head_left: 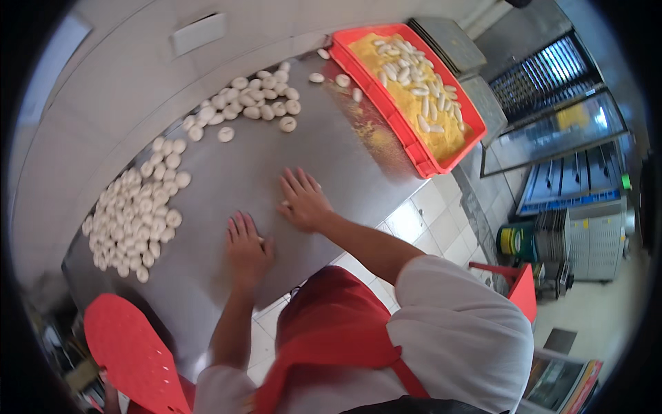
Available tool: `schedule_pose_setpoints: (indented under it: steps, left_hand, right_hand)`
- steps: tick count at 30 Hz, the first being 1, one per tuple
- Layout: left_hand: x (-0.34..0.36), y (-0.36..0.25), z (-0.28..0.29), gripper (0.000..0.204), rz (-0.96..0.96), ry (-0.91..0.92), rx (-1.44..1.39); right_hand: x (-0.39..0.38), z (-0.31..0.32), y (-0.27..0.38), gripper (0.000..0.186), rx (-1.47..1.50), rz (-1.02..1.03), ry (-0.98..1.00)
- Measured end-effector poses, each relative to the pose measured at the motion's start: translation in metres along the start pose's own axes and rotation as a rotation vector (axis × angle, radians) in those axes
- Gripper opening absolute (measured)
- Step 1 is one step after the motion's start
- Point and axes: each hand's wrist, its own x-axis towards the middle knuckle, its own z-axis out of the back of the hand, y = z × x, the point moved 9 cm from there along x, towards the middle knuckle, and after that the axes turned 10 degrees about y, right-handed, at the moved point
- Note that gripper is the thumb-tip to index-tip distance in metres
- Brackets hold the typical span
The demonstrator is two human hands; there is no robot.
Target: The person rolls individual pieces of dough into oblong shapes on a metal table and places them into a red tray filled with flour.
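My left hand (248, 252) lies palm-down on the steel worktop (172, 290), fingers stretched out over a small pale piece, mostly hidden. Right of it, my right hand (303, 200) is also flat with fingers apart, pale dough showing at its edges. A large group of round white dough pieces (131, 214) lies to the left, another group (255, 96) along the back. At the back right, a red plastic tray (424, 162) holds yellow crumbs (445, 141) with long white dough pieces on them.
A red plastic seat (127, 338) is at lower left, with another person's hand (110, 390) beside it. Tiled floor (431, 214) shows right of the worktop. Metal equipment with an open glass door (552, 127), stacked trays (552, 234), a green container (514, 238) and a red chair (517, 290) stand at right.
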Motion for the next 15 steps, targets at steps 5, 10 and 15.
schedule_pose_setpoints:
  steps: [5,10,15]
  left_hand:
    - [-0.111,-0.01,0.0,0.072,-0.11,0.055,-0.084]
    - [-0.056,-0.005,0.002,0.05,-0.047,0.059,-0.372]
    - [-0.015,-0.074,0.102,0.047,-0.297,-0.249,-0.62]
  right_hand:
    - [-0.117,0.011,0.021,0.056,0.072,0.014,0.08]
    - [-0.096,-0.025,-0.019,0.047,0.371,-0.217,-0.042]
    - [-0.103,-0.012,0.021,0.057,2.306,-0.197,-0.011]
